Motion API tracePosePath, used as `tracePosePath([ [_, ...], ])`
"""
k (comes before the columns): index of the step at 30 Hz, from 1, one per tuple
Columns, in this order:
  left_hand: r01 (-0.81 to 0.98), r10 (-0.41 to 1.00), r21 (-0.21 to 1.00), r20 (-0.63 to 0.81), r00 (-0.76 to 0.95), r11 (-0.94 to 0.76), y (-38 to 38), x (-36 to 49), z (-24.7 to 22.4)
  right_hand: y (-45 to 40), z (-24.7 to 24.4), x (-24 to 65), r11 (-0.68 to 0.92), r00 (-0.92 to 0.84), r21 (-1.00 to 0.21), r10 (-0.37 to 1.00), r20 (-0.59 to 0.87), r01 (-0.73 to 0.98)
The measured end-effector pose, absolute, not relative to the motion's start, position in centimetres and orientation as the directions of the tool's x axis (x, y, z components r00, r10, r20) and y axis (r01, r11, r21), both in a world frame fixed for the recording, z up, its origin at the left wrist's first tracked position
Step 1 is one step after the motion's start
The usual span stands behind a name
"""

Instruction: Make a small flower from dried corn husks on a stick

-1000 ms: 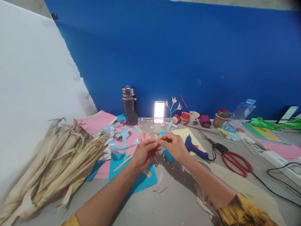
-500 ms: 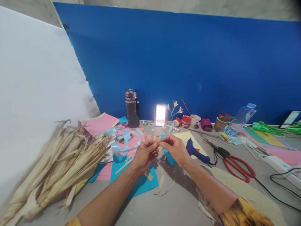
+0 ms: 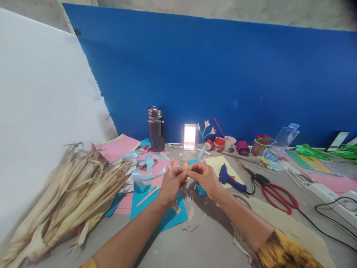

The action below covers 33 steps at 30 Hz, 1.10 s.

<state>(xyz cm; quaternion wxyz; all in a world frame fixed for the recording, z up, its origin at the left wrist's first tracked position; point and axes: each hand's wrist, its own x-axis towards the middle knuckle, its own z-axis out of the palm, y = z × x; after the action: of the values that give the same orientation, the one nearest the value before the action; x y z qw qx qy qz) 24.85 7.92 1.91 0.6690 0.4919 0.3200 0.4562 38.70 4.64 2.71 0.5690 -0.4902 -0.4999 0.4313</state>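
My left hand [image 3: 172,184] and my right hand [image 3: 205,179] meet above the middle of the table, fingertips touching. Both pinch a small pale corn husk piece [image 3: 186,166], whose petal-like tips show above the fingers; the rest is hidden. Just beyond them stands a blue-wrapped stem with husk flowers [image 3: 205,128]. Beneath my left hand lies a blue paper sheet [image 3: 167,221] with husk scraps on it. Close to the right hand rests a blue glue gun [image 3: 232,180] on yellow paper.
A large bundle of dried corn husks [image 3: 64,201] lies at left, with a pale blue ribbon [image 3: 149,163] beside it. A dark thermos [image 3: 156,130] stands behind. Red-handled scissors [image 3: 281,197], a black cord, a plastic bottle [image 3: 283,139] and a power strip [image 3: 331,203] occupy the right.
My right hand's fingertips have moved in closer to the left hand's, onto the husk piece. The view has shifted slightly.
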Motion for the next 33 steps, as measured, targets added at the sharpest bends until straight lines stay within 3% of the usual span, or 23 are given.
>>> tracePosePath([
  [7,-0.269,0.938,0.958,-0.004,0.345,0.103,8.2,24.8,1.6,4.5,3.0,38.6,0.092,0.118,-0.994,0.989,0.084,-0.064],
  [33,-0.110,0.962,0.993,0.068,0.266,-0.040,7.8,24.6,2.5,4.4,2.9,38.3,0.116,0.199,-0.987,0.976,0.093,-0.108],
])
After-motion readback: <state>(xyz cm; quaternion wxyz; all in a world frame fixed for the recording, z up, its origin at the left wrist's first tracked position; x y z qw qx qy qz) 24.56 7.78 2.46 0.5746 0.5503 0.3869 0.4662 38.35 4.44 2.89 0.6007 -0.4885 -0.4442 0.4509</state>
